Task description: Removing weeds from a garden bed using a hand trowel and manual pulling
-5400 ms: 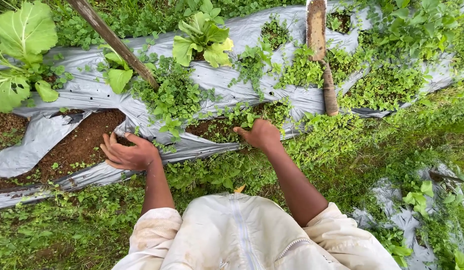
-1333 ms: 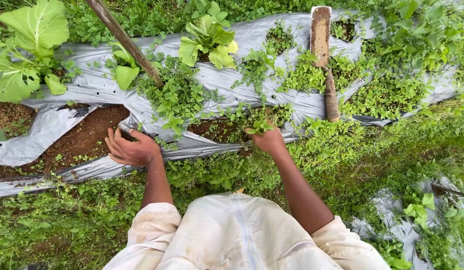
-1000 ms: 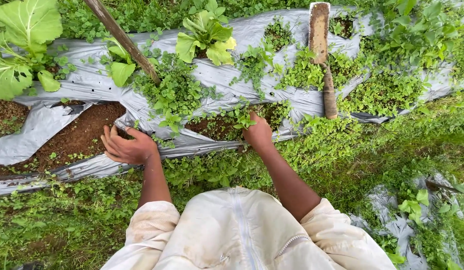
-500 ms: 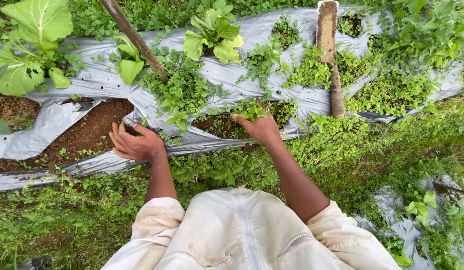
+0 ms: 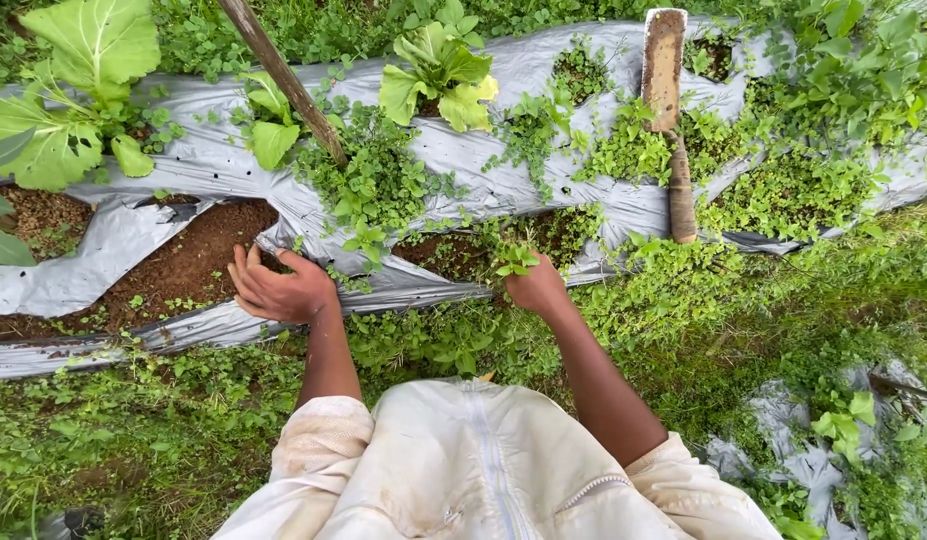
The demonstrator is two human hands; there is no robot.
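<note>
Right hand [image 5: 535,287] moved back, seemingly gripping weeds [image 5: 513,260]; left hand [image 5: 278,290] on plastic sheet [image 5: 233,160]

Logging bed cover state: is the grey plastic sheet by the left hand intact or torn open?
Torn open: bare brown soil shows through the grey plastic sheet beside the left hand.

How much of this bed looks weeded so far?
Done: a bare soil patch by the left hand, which rests on the torn plastic sheet. In hand: the right hand pinches a small weed. Left: thick weeds around the leafy plants and the tool.
</note>
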